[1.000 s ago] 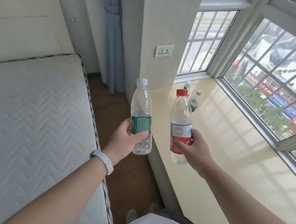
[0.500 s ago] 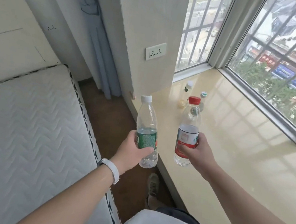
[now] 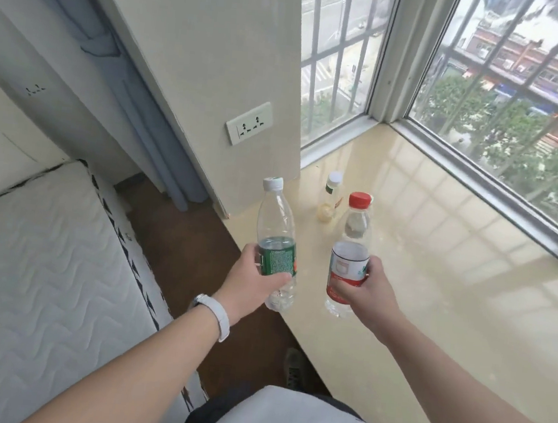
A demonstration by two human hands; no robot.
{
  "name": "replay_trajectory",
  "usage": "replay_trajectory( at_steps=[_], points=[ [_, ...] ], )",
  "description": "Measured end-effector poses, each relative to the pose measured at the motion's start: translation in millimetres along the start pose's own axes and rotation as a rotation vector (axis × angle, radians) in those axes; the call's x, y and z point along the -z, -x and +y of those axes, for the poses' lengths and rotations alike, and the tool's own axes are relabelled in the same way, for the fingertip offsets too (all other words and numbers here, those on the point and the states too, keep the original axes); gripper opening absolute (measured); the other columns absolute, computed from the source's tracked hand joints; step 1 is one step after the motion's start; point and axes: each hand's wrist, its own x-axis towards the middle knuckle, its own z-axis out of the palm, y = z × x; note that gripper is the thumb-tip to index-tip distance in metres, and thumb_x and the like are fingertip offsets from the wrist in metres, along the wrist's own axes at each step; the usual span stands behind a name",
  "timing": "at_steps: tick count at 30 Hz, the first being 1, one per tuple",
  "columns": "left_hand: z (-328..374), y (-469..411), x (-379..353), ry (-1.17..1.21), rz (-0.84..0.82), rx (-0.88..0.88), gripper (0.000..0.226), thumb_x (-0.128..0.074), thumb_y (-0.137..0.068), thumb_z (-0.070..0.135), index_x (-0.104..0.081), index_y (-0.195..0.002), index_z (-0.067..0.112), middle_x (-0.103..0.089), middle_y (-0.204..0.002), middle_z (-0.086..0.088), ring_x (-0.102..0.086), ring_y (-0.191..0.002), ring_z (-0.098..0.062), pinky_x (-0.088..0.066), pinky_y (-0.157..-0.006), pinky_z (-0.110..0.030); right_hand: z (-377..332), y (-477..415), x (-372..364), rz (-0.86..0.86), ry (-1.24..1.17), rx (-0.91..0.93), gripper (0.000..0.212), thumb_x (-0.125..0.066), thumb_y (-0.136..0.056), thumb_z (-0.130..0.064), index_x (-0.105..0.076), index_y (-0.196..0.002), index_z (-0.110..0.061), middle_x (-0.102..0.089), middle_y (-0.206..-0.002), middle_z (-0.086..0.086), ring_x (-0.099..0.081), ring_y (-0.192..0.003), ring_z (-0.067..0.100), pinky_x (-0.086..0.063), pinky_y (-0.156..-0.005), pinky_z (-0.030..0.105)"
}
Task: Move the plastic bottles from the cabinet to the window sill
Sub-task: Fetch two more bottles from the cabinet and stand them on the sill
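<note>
Clear plastic bottles, upright above the window sill (image 3: 451, 298): left hand (image 3: 256, 279) grips the green-labelled bottle (image 3: 276, 242), right hand (image 3: 363, 292) the red-capped bottle (image 3: 350, 253).

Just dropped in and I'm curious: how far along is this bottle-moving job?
Partly done. One small bottle already stands on the window sill. The left hand holds a green-label bottle, the right hand a red-cap bottle; neither is set down yet.
</note>
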Motion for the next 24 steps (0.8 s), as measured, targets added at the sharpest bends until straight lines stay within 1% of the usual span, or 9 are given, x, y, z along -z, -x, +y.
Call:
replay_trajectory(
  at_steps=[3,6,9,11,14,16,19,22,24],
  points=[
    [17.3,-10.9,-7.7,-0.03,-0.052,-0.024,0.057,-0.075,-0.058,0.056,-0.047,-0.105,0.044,-0.062,-0.11,0.015,-0.062,-0.086,0.012,-0.046,-0.061,-0.005,-2.8,-3.6,12.9,0.055,-0.018,-0.002,0.05,-0.074,-0.058,-0.044,-0.048,-0.099,-0.032,-0.067,-0.077,-0.027,-0.062,-0.061,-0.007,-0.053,-0.058,0.023],
    [31.0,-26.9,-17.9,-0.063,-0.11,-0.052,0.055,-0.077,-0.062,0.055,-0.047,-0.106,0.043,-0.062,-0.109,0.017,-0.062,-0.088,0.01,-0.045,-0.062,-0.006,0.4,-5.2,25.3,0.115,-0.076,-0.022,0.05,-0.075,-0.058,-0.038,-0.048,-0.099,-0.032,-0.067,-0.08,-0.026,-0.062,-0.062,-0.008,-0.054,-0.059,0.023],
    [37.2,-40.1,-32.2,-0.107,-0.207,-0.075,0.055,-0.079,-0.066,0.053,-0.049,-0.112,0.043,-0.062,-0.112,0.018,-0.063,-0.093,0.008,-0.045,-0.067,-0.01,10.7,0.7,34.6,0.18,-0.156,-0.054,0.048,-0.076,-0.059,-0.03,-0.047,-0.098,-0.031,-0.066,-0.074,-0.031,-0.061,-0.06,-0.011,-0.048,-0.051,0.011],
    [38.3,-48.1,-43.6,-0.132,-0.276,-0.092,0.061,-0.08,-0.067,0.051,-0.051,-0.119,0.039,-0.062,-0.114,0.019,-0.063,-0.091,0.012,-0.047,-0.067,-0.009,19.9,8.0,39.1,0.234,-0.167,-0.1,0.051,-0.076,-0.056,-0.036,-0.047,-0.099,-0.034,-0.066,-0.078,-0.029,-0.062,-0.065,-0.013,-0.045,-0.051,0.008],
    [41.4,-63.5,-64.0,-0.17,-0.374,-0.113,0.064,-0.081,-0.068,0.047,-0.05,-0.124,0.039,-0.06,-0.116,0.021,-0.062,-0.092,0.012,-0.046,-0.069,-0.011,39.7,17.9,45.2,0.322,-0.169,-0.193,0.053,-0.075,-0.055,-0.044,-0.047,-0.099,-0.037,-0.067,-0.089,-0.017,-0.063,-0.076,-0.011,-0.045,-0.056,0.012],
    [42.6,-74.3,-80.0,-0.198,-0.45,-0.116,0.061,-0.081,-0.071,0.044,-0.05,-0.123,0.04,-0.061,-0.117,0.019,-0.063,-0.097,0.008,-0.046,-0.071,-0.014,52.5,24.6,48.6,0.381,-0.178,-0.244,0.054,-0.076,-0.055,-0.047,-0.047,-0.1,-0.038,-0.068,-0.089,-0.019,-0.063,-0.078,-0.011,-0.046,-0.061,0.018],
    [42.4,-90.2,-105.1,-0.249,-0.566,-0.118,0.066,-0.081,-0.072,0.045,-0.049,-0.129,0.038,-0.061,-0.116,0.021,-0.061,-0.103,0.002,-0.047,-0.073,-0.018,69.2,35.1,52.1,0.478,-0.196,-0.323,0.054,-0.077,-0.055,-0.048,-0.047,-0.1,-0.042,-0.065,-0.09,-0.032,-0.062,-0.08,-0.013,-0.047,-0.066,0.023],
    [40.3,-106.6,-130.1,-0.275,-0.666,-0.136,0.072,-0.081,-0.068,0.048,-0.049,-0.132,0.039,-0.062,-0.116,0.022,-0.061,-0.105,0.003,-0.049,-0.077,-0.021,85.9,39.3,54.3,0.565,-0.223,-0.4,0.056,-0.078,-0.053,-0.044,-0.048,-0.1,-0.042,-0.067,-0.09,-0.021,-0.062,-0.08,-0.011,-0.049,-0.069,0.025],
    [34.3,-117.5,-147.2,-0.284,-0.698,-0.145,0.075,-0.082,-0.065,0.048,-0.051,-0.133,0.035,-0.064,-0.117,0.018,-0.062,-0.106,0.0,-0.052,-0.083,-0.025,97.8,39.2,53.2,0.615,-0.241,-0.435,0.053,-0.081,-0.059,-0.037,-0.048,-0.101,-0.042,-0.067,-0.09,-0.025,-0.063,-0.08,-0.009,-0.048,-0.064,0.022]
  ],
)
